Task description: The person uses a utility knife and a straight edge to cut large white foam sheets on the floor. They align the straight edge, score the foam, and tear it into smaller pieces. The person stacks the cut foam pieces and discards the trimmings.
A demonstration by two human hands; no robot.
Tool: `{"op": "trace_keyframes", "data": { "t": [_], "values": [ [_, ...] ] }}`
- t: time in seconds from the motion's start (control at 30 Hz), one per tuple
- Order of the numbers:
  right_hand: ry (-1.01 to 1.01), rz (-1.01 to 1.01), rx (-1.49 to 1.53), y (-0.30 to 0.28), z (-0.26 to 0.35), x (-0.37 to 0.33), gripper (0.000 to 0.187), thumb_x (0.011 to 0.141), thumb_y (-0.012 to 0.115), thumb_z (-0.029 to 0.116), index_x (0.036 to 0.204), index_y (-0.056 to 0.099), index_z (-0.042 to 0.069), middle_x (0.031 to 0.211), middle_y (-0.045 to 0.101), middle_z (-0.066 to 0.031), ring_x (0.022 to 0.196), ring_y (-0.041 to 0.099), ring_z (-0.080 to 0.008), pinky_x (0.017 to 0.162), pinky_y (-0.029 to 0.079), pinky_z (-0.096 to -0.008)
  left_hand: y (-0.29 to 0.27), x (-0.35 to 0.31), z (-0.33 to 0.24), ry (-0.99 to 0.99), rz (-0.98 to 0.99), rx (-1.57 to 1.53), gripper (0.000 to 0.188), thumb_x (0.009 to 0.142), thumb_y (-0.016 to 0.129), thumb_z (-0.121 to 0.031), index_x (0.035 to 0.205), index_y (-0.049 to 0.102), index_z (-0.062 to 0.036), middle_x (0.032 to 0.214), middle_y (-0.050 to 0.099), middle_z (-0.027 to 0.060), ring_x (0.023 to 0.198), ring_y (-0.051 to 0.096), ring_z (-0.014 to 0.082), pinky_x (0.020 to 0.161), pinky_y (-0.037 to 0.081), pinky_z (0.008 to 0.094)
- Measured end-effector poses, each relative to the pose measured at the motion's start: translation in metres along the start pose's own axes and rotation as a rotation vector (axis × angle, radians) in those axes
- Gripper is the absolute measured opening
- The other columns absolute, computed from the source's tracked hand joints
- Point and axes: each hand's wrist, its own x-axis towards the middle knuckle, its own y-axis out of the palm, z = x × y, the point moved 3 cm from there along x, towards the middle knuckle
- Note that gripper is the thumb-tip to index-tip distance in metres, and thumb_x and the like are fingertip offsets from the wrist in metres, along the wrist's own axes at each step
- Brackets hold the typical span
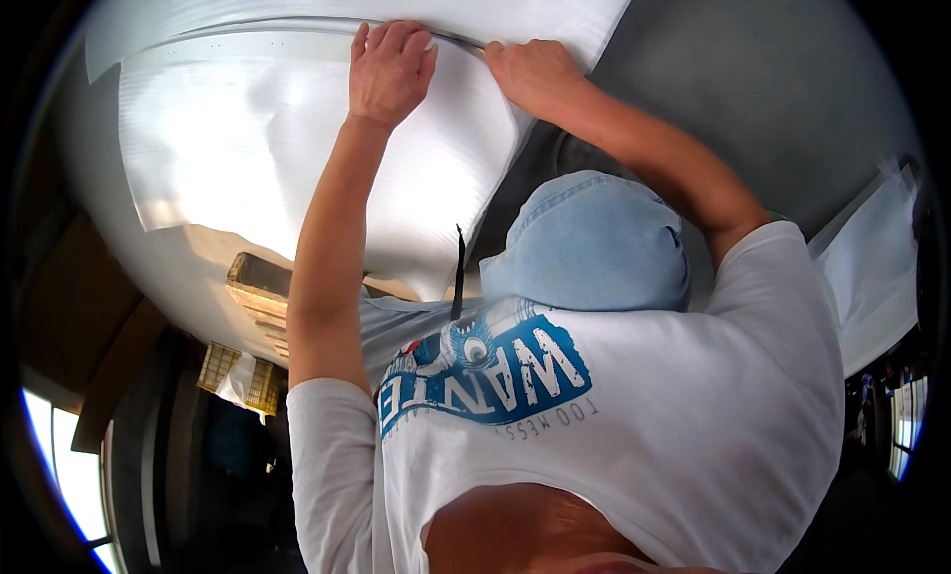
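A long, thin dark strip point(461, 40) runs in a shallow curve across white sheeting point(297, 128) that looks like thin foam. My right hand point(535, 77) is closed on the strip near the sheet's right side, thumb and fingers pinched together. A little to the left, my left hand point(391, 74) lies over the same strip, its fingers bent around it and its thumb slightly apart. The fingertips of both hands are partly hidden, and so is the strip beneath them. From my left hand the strip continues far to the left between two layers of the sheeting.
Grey floor point(753, 79) spreads to the right. A wooden pallet-like stack point(260, 282) stands left of my left forearm, with a yellow crate point(238, 376) beyond it. Translucent white plastic point(877, 247) lies at the far right. A black cord point(459, 272) hangs near my waist.
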Motion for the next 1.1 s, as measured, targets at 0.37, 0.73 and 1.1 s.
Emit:
{"op": "trace_keyframes", "data": {
  "t": [0.37, 0.73, 1.1],
  "values": [
    [0.117, 0.152, -0.008, 0.012, -0.026, -0.057, 0.013, 0.084, 0.052, 0.008, 0.095, 0.054, 0.002, 0.076, 0.068, -0.0145, 0.071, 0.068, -0.035, 0.059, 0.053, -0.047, 0.006, 0.001, -0.011, 0.002, 0.017, 0.075, 0.021, 0.09, 0.061, -0.029, 0.107, 0.066, -0.0176, 0.111, 0.059, 0.0005, 0.11, 0.054, 0.0251, 0.109, 0.031, 0.0484],
    [0.159, 0.221, -0.048, 0.029, -0.049, -0.09, 0.017, 0.088, 0.051, 0.012, 0.099, 0.057, 0.0, 0.074, 0.068, -0.0154, 0.068, 0.068, -0.0335, 0.058, 0.053, -0.0463, 0.007, 0.009, -0.018, 0.02, 0.127, 0.145, 0.024, 0.091, 0.06, -0.034, 0.103, 0.066, -0.0142, 0.111, 0.058, 0.0028, 0.11, 0.052, 0.0256, 0.108, 0.031, 0.0502],
    [0.186, 0.092, -0.004, 0.039, -0.044, -0.061, 0.023, 0.087, 0.051, 0.013, 0.105, 0.061, 0.002, 0.075, 0.069, -0.0143, 0.066, 0.067, -0.0342, 0.058, 0.054, -0.0469, 0.013, 0.004, -0.022, -0.011, 0.181, 0.228, 0.035, 0.093, 0.055, -0.041, 0.111, 0.062, -0.0123, 0.118, 0.057, 0.0039, 0.119, 0.049, 0.0261, 0.111, 0.027, 0.0519]
  ]
}}
